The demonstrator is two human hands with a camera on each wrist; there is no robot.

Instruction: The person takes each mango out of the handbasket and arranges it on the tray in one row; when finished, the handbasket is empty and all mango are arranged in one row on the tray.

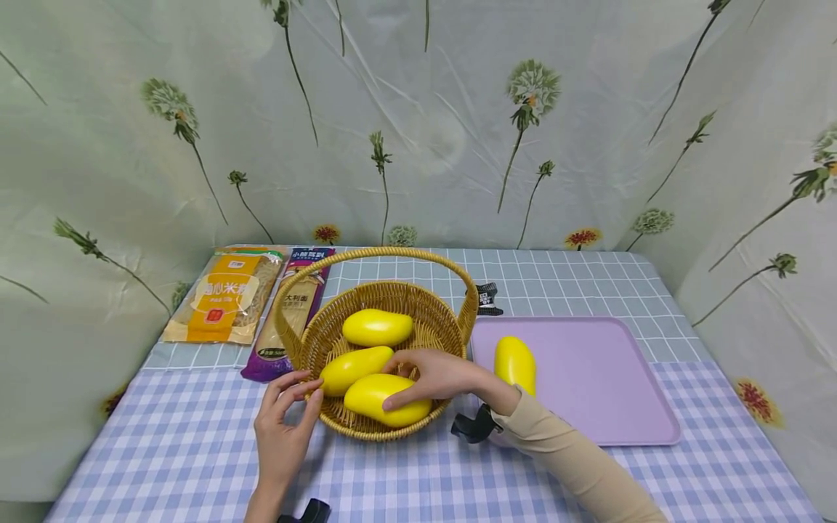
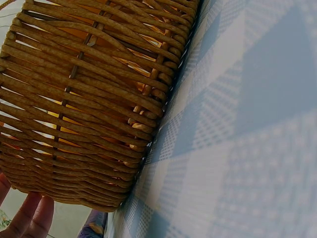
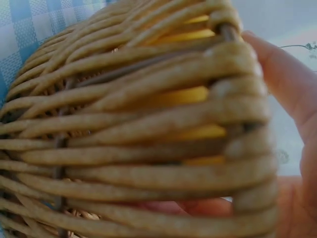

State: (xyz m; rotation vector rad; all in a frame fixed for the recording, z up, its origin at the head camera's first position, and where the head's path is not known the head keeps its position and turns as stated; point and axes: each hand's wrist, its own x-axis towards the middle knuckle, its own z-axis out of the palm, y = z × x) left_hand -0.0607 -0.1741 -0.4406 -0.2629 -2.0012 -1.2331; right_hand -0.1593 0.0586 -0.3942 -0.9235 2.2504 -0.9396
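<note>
A golden wicker basket [image 1: 451, 327] with a tall arched handle holds three yellow mangoes. My right hand [image 1: 439, 373] reaches in over its right side and grips the nearest mango [image 1: 369, 398], thumb on the near side and fingers over the far side. Beside that one lies a second mango [image 1: 353, 369], and a third mango [image 1: 377, 327] is behind them. At the basket's left rim, my left hand [image 1: 282, 421] touches the wicker with its fingertips. In the left wrist view, left fingers [image 2: 39, 218] meet the outer wall. The right wrist view shows mostly basket weave [image 3: 148, 139].
To the right lies a lilac tray [image 1: 595, 378] bearing another mango [image 1: 514, 363], partly hidden by the right forearm. Back left are an orange-labelled noodle bag [image 1: 222, 298] and a purple pasta pack [image 1: 294, 312]. A small black packet [image 1: 487, 298] lies behind the basket's right side.
</note>
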